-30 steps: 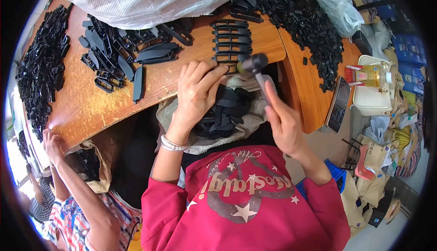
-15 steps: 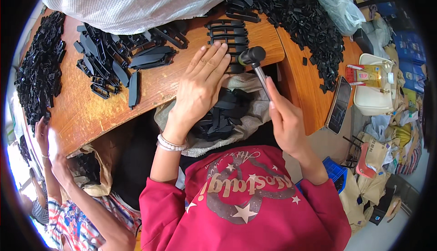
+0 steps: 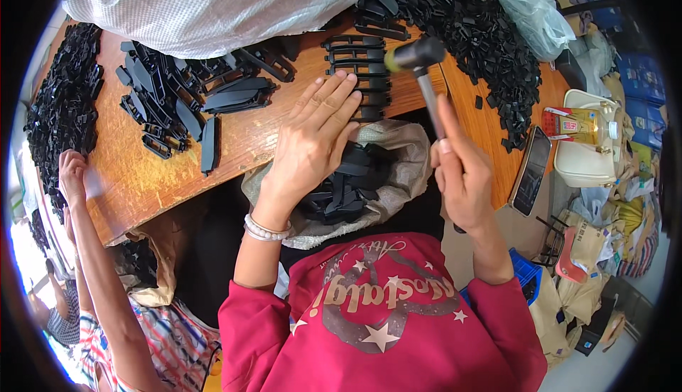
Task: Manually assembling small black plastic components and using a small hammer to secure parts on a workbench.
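My left hand (image 3: 309, 136) lies flat with its fingers stretched out, its fingertips on the left end of a row of black plastic parts (image 3: 364, 54). These slim parts lie side by side on the wooden table (image 3: 245, 136). My right hand (image 3: 465, 179) is wrapped round the handle of a hammer (image 3: 418, 55) with a dark head and a yellowish-green face. The hammer head is just right of the row, apparently raised and slightly blurred. Below my left hand, an open woven sack (image 3: 408, 193) holds more black parts (image 3: 341, 189).
Black plastic pieces (image 3: 170, 93) are heaped at left and far right. A white woven bag (image 3: 213, 4) covers the table's back. At right are a phone (image 3: 531, 172), a drink bottle (image 3: 579, 125) and a white bag (image 3: 586, 161). A co-worker's hand (image 3: 72, 179) reaches a heap at far left.
The hammer and my right hand have moved up and right, away from the row. My left hand stays nearly in place. The co-worker's hand has shifted upward at the left heap.
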The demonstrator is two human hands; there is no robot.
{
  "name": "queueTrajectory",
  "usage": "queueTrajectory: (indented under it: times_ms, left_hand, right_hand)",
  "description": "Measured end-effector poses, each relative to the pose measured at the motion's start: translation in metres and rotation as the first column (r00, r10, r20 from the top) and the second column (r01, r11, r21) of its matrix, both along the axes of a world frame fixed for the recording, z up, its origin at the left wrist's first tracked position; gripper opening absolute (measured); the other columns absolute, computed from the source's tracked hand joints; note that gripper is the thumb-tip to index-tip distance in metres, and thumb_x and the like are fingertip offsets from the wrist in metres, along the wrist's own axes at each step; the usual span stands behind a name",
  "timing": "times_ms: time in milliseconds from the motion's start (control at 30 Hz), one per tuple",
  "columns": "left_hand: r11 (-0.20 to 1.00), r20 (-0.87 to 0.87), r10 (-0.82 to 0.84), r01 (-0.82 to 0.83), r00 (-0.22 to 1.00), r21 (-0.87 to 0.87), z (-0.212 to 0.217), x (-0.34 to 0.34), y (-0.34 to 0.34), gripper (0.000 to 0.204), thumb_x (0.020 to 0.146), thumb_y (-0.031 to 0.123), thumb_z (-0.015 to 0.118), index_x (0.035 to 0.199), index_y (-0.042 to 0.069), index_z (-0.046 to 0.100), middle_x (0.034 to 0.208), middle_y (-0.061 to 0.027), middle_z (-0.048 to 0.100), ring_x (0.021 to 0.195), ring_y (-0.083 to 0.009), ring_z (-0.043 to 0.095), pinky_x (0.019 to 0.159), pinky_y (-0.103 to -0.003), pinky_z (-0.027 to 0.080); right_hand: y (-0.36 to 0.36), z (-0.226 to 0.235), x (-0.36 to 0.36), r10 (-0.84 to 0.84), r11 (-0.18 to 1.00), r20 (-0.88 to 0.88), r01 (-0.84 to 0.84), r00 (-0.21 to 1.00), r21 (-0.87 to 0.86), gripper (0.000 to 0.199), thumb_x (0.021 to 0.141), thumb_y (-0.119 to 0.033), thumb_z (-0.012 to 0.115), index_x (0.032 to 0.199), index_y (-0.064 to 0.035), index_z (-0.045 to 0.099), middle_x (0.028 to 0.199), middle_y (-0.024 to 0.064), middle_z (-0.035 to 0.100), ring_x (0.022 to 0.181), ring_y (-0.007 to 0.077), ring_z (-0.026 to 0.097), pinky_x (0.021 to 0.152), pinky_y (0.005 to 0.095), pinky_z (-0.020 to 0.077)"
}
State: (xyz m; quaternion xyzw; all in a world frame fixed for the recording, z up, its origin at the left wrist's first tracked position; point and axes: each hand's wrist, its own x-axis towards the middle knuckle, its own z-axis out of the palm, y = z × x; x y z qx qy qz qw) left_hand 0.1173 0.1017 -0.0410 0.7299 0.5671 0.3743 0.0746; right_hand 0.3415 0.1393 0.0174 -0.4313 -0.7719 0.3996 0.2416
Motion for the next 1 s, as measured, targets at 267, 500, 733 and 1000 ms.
queueTrajectory:
  times_ms: [267,500,733,1000]
  left_hand:
    - [1.000,-0.012,-0.003,0.003,1.000,0.004,0.001,0.000,0.002,0.038,0.080,0.005,0.068,0.117,-0.002,0.062,0.131,-0.0156,0.056,0.127,-0.0312,0.050,0.107,-0.045,0.038]
    - [1.000,-0.034,0.010,-0.010,0.999,0.013,0.000,0.002,0.001,0.037,0.080,0.008,0.067,0.115,-0.002,0.062,0.130,-0.0152,0.057,0.126,-0.0299,0.051,0.107,-0.044,0.038]
    - [0.999,-0.008,0.032,-0.031,0.999,0.019,0.002,0.002,0.000,0.035,0.080,0.008,0.068,0.113,-0.003,0.063,0.130,-0.0151,0.057,0.126,-0.0299,0.051,0.107,-0.044,0.039]
    - [1.000,0.002,0.022,-0.022,1.000,0.011,-0.004,0.001,-0.002,0.034,0.081,0.009,0.067,0.113,-0.003,0.063,0.129,-0.0151,0.058,0.126,-0.0302,0.051,0.107,-0.043,0.039]
  right_hand:
    - [0.014,-0.011,-0.006,-0.001,0.999,-0.017,0.000,1.000,-0.033,0.049,0.093,0.003,0.048,0.141,-0.0050,0.045,0.102,0.0216,0.065,0.073,0.0243,0.063,0.068,0.0332,0.0495]
    - [0.027,-0.023,-0.013,-0.022,0.998,0.023,0.021,0.999,0.053,0.047,0.093,0.000,0.049,0.139,-0.0079,0.048,0.087,0.0169,0.068,0.062,0.0208,0.058,0.060,0.0294,0.0460]
    - [0.045,0.003,-0.017,-0.083,0.996,-0.097,0.080,0.992,-0.029,0.046,0.094,-0.004,0.047,0.140,-0.0113,0.048,0.059,0.0003,0.042,0.052,0.0078,0.039,0.049,0.0256,0.0355]
    - [0.064,-0.004,-0.008,-0.093,0.984,-0.112,0.075,0.989,-0.160,0.045,0.101,-0.011,0.039,0.146,-0.0152,0.040,0.065,-0.0023,0.046,0.044,0.0032,0.039,0.039,0.0183,0.0330]
